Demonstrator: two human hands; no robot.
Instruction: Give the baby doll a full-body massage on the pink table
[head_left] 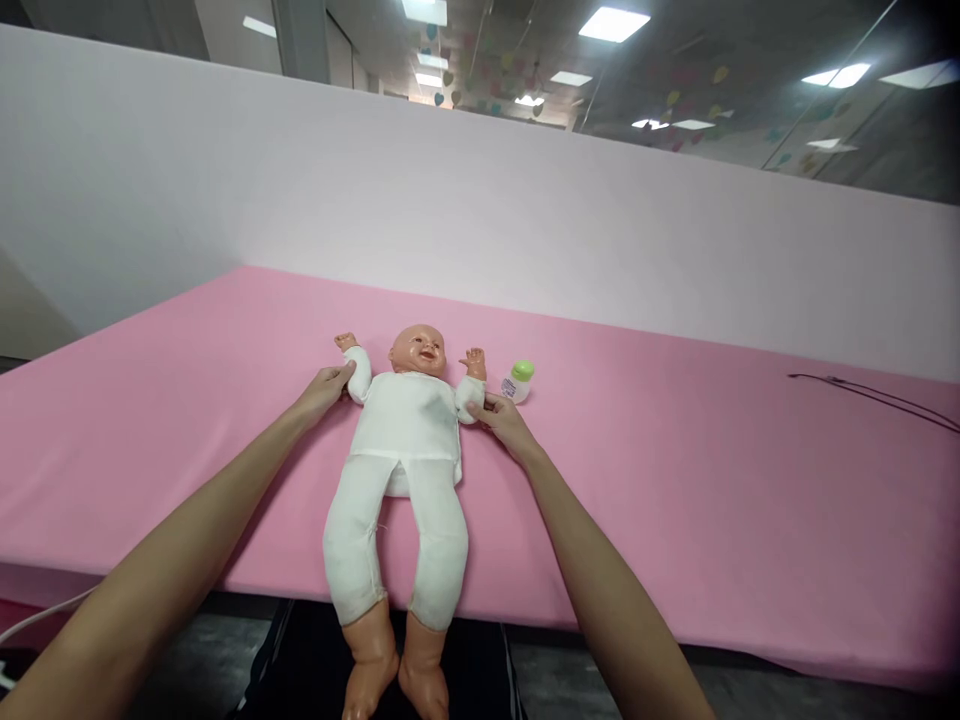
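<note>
A baby doll (405,430) with a white cloth body lies face up, its plastic feet hanging past the table's front edge. On the left, my left hand (328,387) has its thumb and fingers closed on the doll's sleeved arm. My right hand (504,418) pinches the doll's other arm, near the elbow. Both doll hands point up towards the back of the table. Just beyond my right hand stands a small clear bottle (517,382) with a green cap and printed label, apart from the doll.
The pink-covered table (675,500) spans the view. A white partition (525,210) rises behind it. A thin dark cable (877,390) lies at the far right. A white cord (52,610) runs along the lower left, below the table edge.
</note>
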